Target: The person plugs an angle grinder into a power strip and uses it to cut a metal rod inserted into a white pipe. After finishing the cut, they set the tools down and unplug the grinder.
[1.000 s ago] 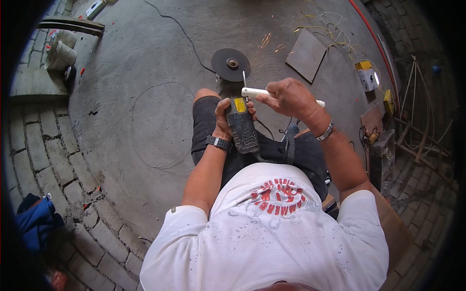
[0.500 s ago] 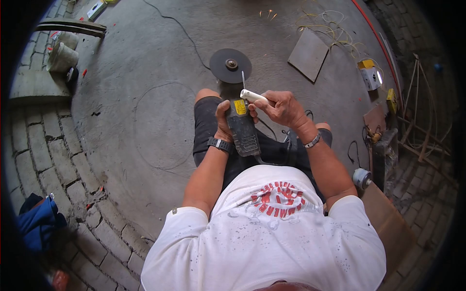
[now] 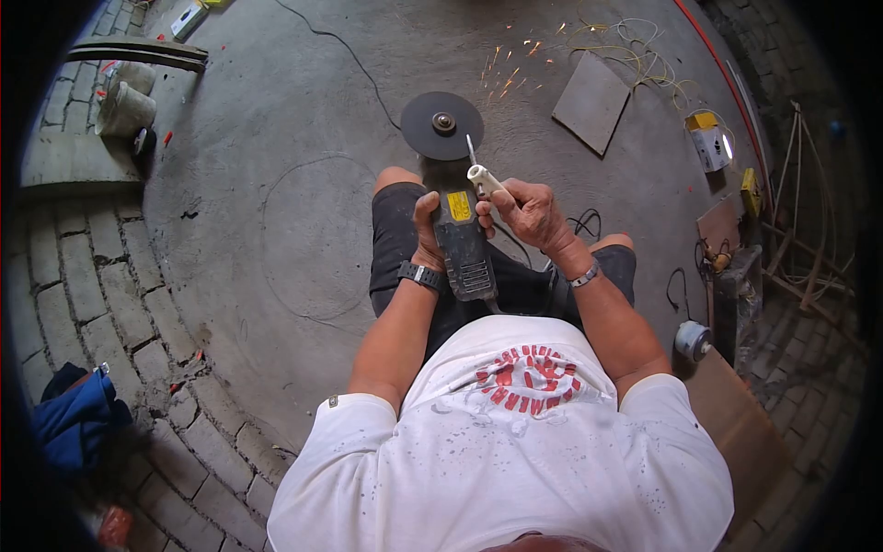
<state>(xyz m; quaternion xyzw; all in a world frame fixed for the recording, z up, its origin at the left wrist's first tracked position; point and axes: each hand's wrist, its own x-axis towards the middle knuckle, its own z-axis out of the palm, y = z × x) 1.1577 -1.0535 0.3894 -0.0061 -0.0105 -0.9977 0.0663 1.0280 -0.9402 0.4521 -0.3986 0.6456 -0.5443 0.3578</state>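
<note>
My left hand (image 3: 427, 228) is wrapped round the dark body of an angle grinder (image 3: 469, 258), which has a yellow label and lies between my thighs. At its far end is a large dark grinding disc (image 3: 425, 140). My right hand (image 3: 538, 216) is closed on a white tube-like piece (image 3: 486, 181), held just above the grinder's body. A thin metal rod (image 3: 471, 147) points from this piece toward the disc's right edge and appears to meet it. Orange sparks (image 3: 504, 78) fly out beyond the disc. Part of the white piece is hidden by my fingers.
A flat square board (image 3: 593, 103) and tangled yellowish wires (image 3: 635, 51) lie ahead on the right. A yellow-and-white box (image 3: 706, 147) is farther right. Pale buckets (image 3: 124, 109) stand at left. A dark cord (image 3: 345, 64) crosses the concrete floor.
More sparks now fly from the disc, spread wider. The white piece has tilted, turning its open end more toward me. My grip on both things is unchanged.
</note>
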